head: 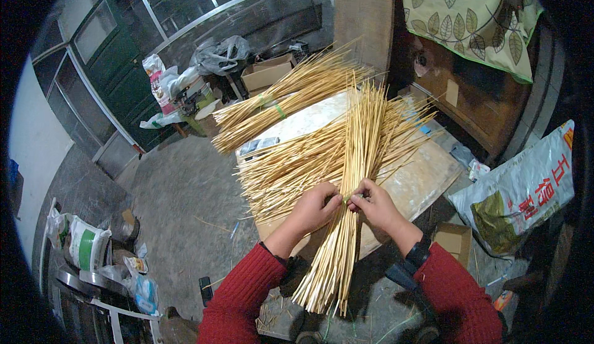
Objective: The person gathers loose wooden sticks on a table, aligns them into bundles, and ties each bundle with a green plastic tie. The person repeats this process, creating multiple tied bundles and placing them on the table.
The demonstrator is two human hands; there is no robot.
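A long bundle of straw-coloured plant stalks [327, 269] lies in front of me, its cut ends towards my body. A thin green tie [345, 198] circles its narrow waist. My left hand [320, 207] pinches at the tie from the left side, thumb and fingers together. Close by on the right, my right hand [373, 202] also has its fingertips pinched on the tie. Beneath the bundle, a wide layer of loose stalks [287, 170] spreads across the low table [427, 170]. Part of the tie is hidden by my fingers.
Two stalk bundles with green ties [260, 123] rest at the table's far left edge. A cardboard box [264, 75] stands behind them. On the right are a large printed sack [519, 191] and an open carton [454, 242]. A phone [205, 290] lies at lower left.
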